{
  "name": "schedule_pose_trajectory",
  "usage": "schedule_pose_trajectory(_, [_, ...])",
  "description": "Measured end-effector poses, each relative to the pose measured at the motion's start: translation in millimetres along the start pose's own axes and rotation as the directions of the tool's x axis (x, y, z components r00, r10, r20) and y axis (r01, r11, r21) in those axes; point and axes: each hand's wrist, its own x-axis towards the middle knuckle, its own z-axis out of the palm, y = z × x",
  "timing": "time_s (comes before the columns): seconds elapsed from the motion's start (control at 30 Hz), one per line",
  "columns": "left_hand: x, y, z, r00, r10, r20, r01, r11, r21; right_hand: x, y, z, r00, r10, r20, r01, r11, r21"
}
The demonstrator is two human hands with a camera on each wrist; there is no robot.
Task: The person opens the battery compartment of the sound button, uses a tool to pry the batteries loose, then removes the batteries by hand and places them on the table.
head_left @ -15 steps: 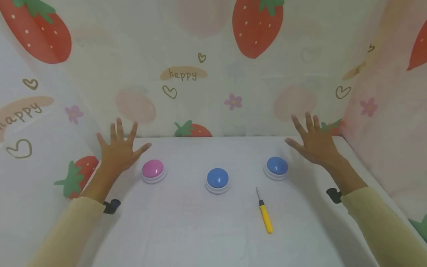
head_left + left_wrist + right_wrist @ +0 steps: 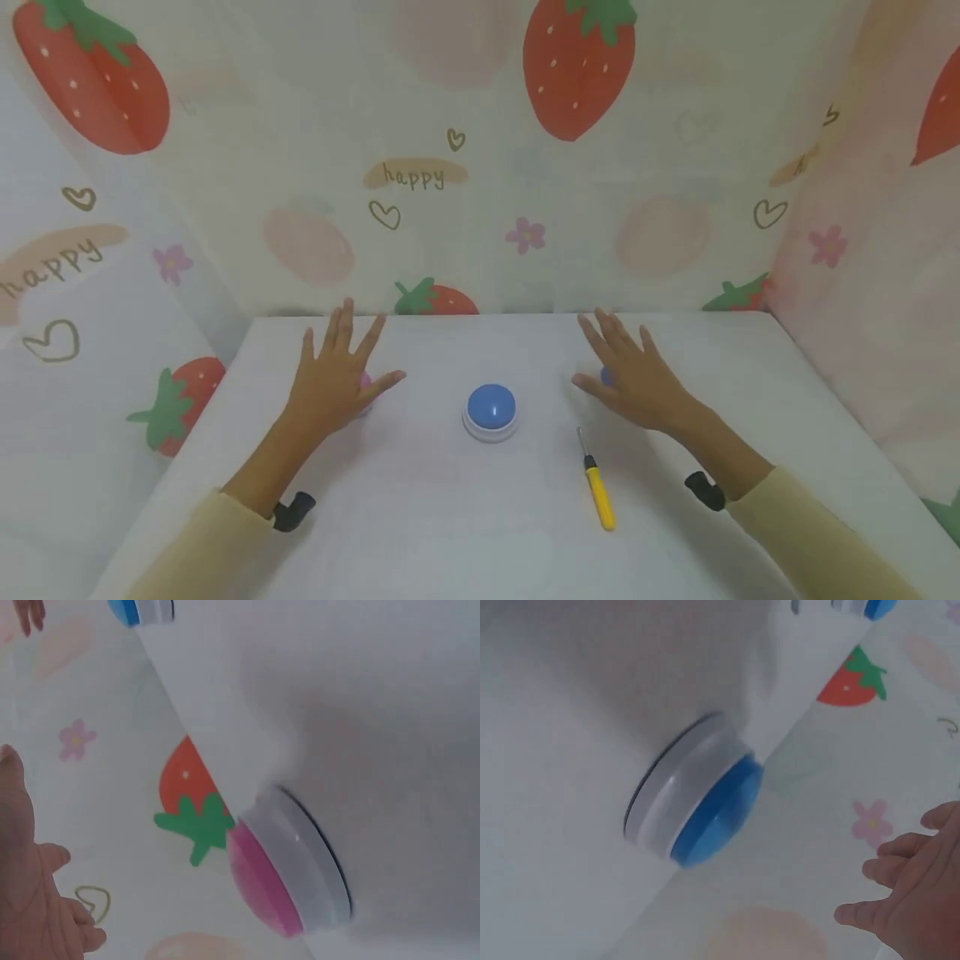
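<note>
While "happy" lettering (image 2: 415,176) shows on the strawberry-printed backdrop (image 2: 600,167), the left hand (image 2: 326,379) and right hand (image 2: 645,383), both farther inward than half a second ago, hover with fingers straight and splayed above, respectively, a glossy pink-domed round button (image 2: 289,862) and the rightmost blue-domed round button (image 2: 694,799) on the white tabletop (image 2: 420,517).

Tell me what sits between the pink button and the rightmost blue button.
In the head view, the middle blue button stands between the pink button and the rightmost blue button, a little nearer the camera.
</note>
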Motion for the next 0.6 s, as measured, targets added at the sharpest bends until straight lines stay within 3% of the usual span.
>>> schedule_pose_trajectory(0.27, [-4.5,50.3,7.7,0.995,0.075,0.065,-0.070,0.995,-0.074,1,-35,27,0.998,-0.024,0.054,0.019,0.996,0.088])
schedule_pose_trajectory(0.6, [-8.6,81.3,28.4,0.978,0.106,0.179,-0.084,0.988,-0.128,3,-60,55,0.985,0.041,0.165,-0.083,0.964,0.252])
